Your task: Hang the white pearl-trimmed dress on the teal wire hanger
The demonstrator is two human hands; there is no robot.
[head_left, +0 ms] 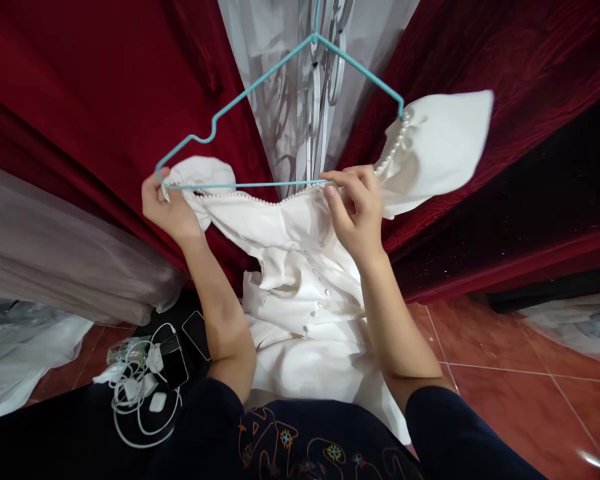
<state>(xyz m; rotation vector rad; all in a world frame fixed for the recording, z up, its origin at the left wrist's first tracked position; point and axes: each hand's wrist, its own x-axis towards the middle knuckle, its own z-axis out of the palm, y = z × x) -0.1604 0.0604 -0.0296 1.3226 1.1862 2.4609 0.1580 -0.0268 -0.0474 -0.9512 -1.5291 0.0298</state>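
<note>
The left hand [170, 210] has its grip closed around the lower corner of a slim, pale turquoise hanger [270, 184], thumb and fingers gathered where the bar meets the edge of a smooth white fabric dress [283, 233]. The right hand [357, 210] keeps a narrow grip at the hanger's straight bottom bar, index fingertip and thumb almost together, the other fingers loosely curled; whether it also pinches the cloth cannot be told. The dress lies below the hanger, running down between the forearms toward the person's lap, its neckline edged with small, round, pearly beads [250, 196]. One stiff, flared white sleeve [440, 147] stands out beyond the right hand, near the hanger's far shoulder. Round white buttons [328, 292] run down the creased, softly folded bodice. Heavy, deep red curtains [105, 87] hang behind, above glossy reddish floor tiles [500, 400]; looped white cables [140, 400] lie tangled on a black surface near the left elbow.
</note>
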